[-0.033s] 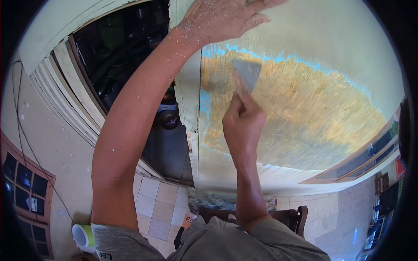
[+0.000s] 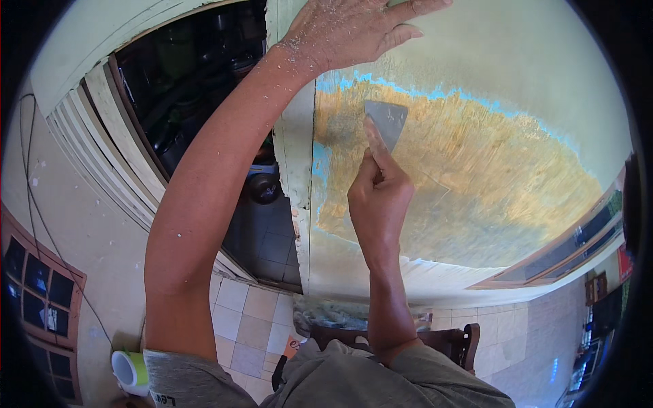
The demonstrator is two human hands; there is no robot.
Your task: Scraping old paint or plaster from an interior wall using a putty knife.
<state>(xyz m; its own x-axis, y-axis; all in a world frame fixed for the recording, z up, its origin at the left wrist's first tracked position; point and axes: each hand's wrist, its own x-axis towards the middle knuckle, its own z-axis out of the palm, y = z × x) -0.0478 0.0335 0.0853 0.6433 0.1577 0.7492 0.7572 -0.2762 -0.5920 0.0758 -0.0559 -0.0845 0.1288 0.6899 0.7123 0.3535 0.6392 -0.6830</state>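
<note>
A putty knife [image 2: 388, 122] with a grey, wedge-shaped blade is gripped in my right hand [image 2: 382, 197], one finger stretched along it toward the blade. The blade lies over a scraped patch [image 2: 469, 163] of the wall, where bare yellow-brown surface shows under a ragged blue edge. Pale greenish paint [image 2: 530, 54] surrounds that patch. Higher up, my left hand [image 2: 347, 30] rests with outstretched fingers against the painted wall, holding nothing. Small pale flakes cling to that hand and wrist; some fingertips run close to the picture's upper edge.
Left of the patch, a chipped door frame [image 2: 294, 156] borders a dark doorway [image 2: 190, 75]. Below stands a dark wooden bench [image 2: 449, 340] on the tiled floor [image 2: 245, 326]. A white and green bucket [image 2: 130, 368] sits at lower left, near a hanging cable [image 2: 61, 251].
My right hand and the putty knife have shifted slightly down the wall, and the blade is less blurred. My left hand stays in place.
</note>
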